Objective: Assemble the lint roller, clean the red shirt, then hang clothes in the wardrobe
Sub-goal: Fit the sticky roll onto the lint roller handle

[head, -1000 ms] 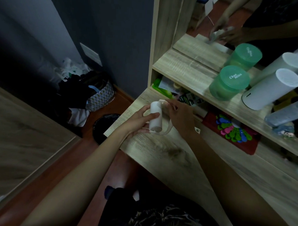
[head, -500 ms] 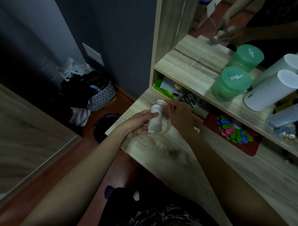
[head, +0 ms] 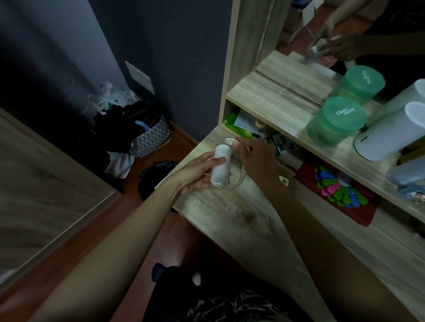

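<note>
Head view: left hand (head: 196,171) wraps its fingers round one white roll (head: 221,164), held above the desk (head: 241,217) corner. Right hand (head: 258,160) pinches one pale handle (head: 239,182) at the roll's top. A skewed push could probably jam the handle or drop the roll. Rightward stand one green jar (head: 335,121) and one white cylinder (head: 390,135).

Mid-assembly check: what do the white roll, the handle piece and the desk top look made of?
The white roll, held by the left hand: matte, evenly white, probably paper wrap or plastic; dim light leaves it open. The handle piece, pinched by the right hand: thin, smooth, pale beige curved band, likely moulded plastic. The desk top: pale wood grain, flat sheen, probably laminate board.
</note>
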